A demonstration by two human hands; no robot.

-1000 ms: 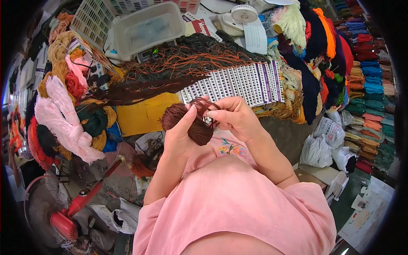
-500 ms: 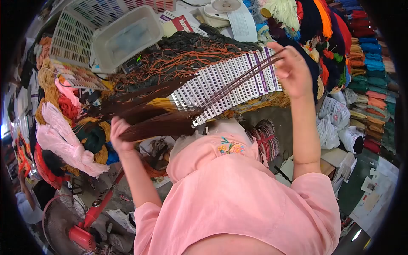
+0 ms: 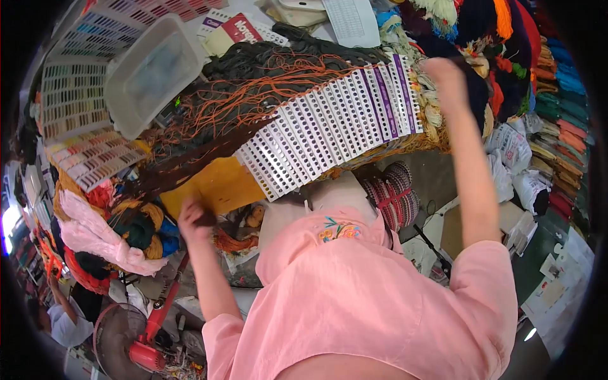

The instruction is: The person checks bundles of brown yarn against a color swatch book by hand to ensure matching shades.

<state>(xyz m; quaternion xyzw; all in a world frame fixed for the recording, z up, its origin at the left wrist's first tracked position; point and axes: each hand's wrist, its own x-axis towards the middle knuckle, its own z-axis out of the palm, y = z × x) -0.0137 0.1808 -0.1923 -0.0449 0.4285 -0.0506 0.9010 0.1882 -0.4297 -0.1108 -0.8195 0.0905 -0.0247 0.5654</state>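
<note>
My left hand [image 3: 195, 218] is at the near edge of a yellow-brown board [image 3: 225, 187], its fingers blurred by motion. A dark patch shows at its fingertips, and I cannot make out what it is. Up at the right, my right hand [image 3: 445, 79] is smeared by motion beside the end of the card row, its fingers not readable. White cards with rows of dark holes [image 3: 323, 126] lie overlapped in a long fan between the hands, a few with purple strips. Dark brown thread strands [image 3: 202, 158] stretch along the board's far side.
Dark yarn [image 3: 259, 69] with loose orange strands covers the bench behind the cards. A translucent plastic tub [image 3: 152, 76] stands beside colour sample charts [image 3: 76, 76]. Pink yarn [image 3: 95, 234] hangs at the left, above a red fan [image 3: 149, 354]. Plastic bags [image 3: 510, 155] sit at the right.
The brown thread bundle has left the space between my hands, uncovering the board and more cards. My right hand has moved slightly right, my left slightly right and lower. The camera view has shifted.
</note>
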